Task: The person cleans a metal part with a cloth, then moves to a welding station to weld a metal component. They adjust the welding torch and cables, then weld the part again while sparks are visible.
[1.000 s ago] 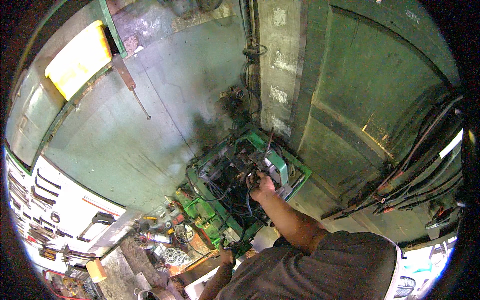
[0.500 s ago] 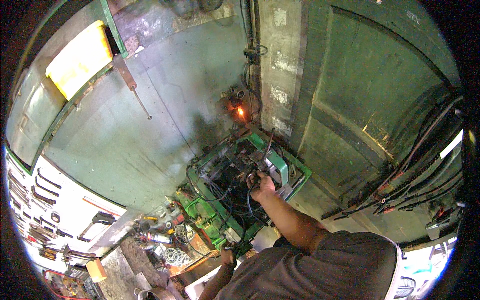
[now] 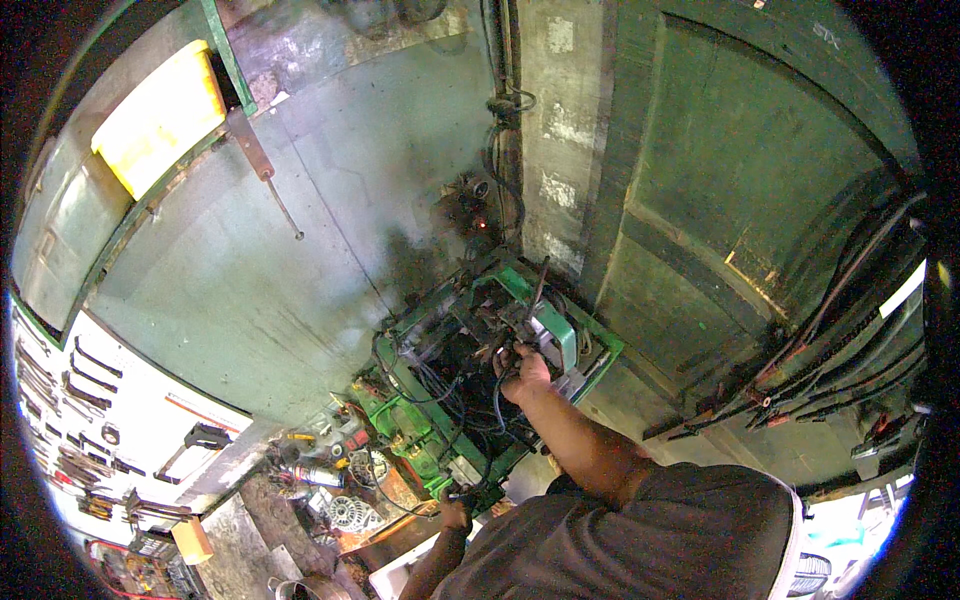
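Note:
A green-framed machine (image 3: 601, 353) with a dark interior full of hoses and cables stands in the corner. My right hand (image 3: 523, 372) reaches into its top beside a pale teal housing (image 3: 560, 340), fingers curled on a dark part I cannot make out. An upright dark rod (image 3: 539, 285) rises just past that hand. My left hand (image 3: 457, 508) is low at the machine's front, near a bright green assembly (image 3: 410, 435), closed on something dark I cannot make out. On the wall behind, a small orange glow (image 3: 483, 224) shows beside dark round fittings (image 3: 470, 195).
A tool board (image 3: 120, 420) hangs at left, below a yellow bin (image 3: 155, 120) and a hanging rod (image 3: 285, 215). A cluttered bench (image 3: 235, 545) is at lower left. A grey-green panel (image 3: 750, 170) and bundled hoses (image 3: 850, 350) line the right.
An orange flare appeared on the back wall half a second ago and has shrunk to a small dot now. My hands have barely moved.

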